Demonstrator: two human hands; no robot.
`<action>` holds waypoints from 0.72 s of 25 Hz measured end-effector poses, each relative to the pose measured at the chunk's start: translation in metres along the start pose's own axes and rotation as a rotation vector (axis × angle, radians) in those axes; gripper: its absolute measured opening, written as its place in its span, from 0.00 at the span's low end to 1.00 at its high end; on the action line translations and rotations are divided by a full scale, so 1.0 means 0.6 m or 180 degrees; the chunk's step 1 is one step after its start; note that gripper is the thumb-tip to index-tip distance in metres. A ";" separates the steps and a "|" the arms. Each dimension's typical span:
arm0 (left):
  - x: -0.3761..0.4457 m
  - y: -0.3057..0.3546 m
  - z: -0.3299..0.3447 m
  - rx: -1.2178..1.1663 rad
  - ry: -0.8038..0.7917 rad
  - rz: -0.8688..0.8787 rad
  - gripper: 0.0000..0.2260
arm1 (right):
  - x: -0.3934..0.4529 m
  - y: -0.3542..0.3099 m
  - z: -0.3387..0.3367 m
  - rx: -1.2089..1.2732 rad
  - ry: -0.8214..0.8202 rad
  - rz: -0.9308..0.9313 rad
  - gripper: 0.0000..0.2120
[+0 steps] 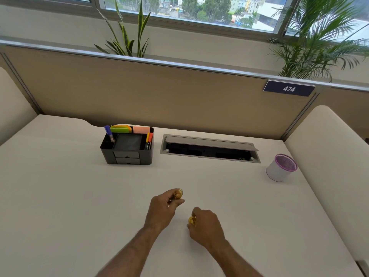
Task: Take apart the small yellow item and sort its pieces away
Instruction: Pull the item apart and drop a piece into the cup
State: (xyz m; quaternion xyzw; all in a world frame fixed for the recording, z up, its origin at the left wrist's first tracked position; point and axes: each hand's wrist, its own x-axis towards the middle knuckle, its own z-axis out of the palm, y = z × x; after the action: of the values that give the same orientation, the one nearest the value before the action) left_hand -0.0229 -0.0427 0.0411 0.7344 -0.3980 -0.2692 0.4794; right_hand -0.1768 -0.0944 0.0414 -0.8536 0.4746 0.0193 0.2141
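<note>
The small yellow item is in two pieces. My left hand point(162, 208) pinches a clear yellow, cup-like piece point(178, 193) between thumb and fingertips, just above the white desk point(60, 196). My right hand point(206, 224) is closed around a solid yellow piece point(192, 220), low over the desk and nearer to me. Most of that piece is hidden by my fingers. The two hands are a short gap apart.
A black desk organiser point(127, 148) with pens, markers and sticky notes stands behind the hands, to the left. A grey cable hatch point(209, 148) lies open at the back. A white cup with a purple mesh rim point(281, 167) stands at the right. Beige partitions enclose the desk.
</note>
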 end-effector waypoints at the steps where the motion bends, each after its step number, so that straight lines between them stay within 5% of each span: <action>1: -0.001 -0.001 0.001 0.0041 -0.0035 0.0024 0.15 | 0.002 0.001 0.005 -0.0139 -0.0067 -0.0031 0.10; 9: -0.002 -0.003 0.002 0.0082 -0.0068 0.0034 0.15 | 0.013 0.023 0.037 -0.0133 -0.0221 -0.0137 0.17; 14: 0.005 0.024 0.016 -0.0064 -0.0089 0.0194 0.14 | 0.010 0.031 0.015 0.0596 0.0490 -0.0255 0.40; 18: 0.012 0.059 0.040 -0.0307 -0.0234 0.0329 0.13 | 0.016 0.034 -0.014 0.1699 0.1180 -0.0366 0.28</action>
State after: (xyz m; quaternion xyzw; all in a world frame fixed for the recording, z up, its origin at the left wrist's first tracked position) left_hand -0.0492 -0.0686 0.0643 0.6785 -0.4393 -0.2897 0.5125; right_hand -0.1895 -0.1144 0.0396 -0.7817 0.4449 -0.2736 0.3409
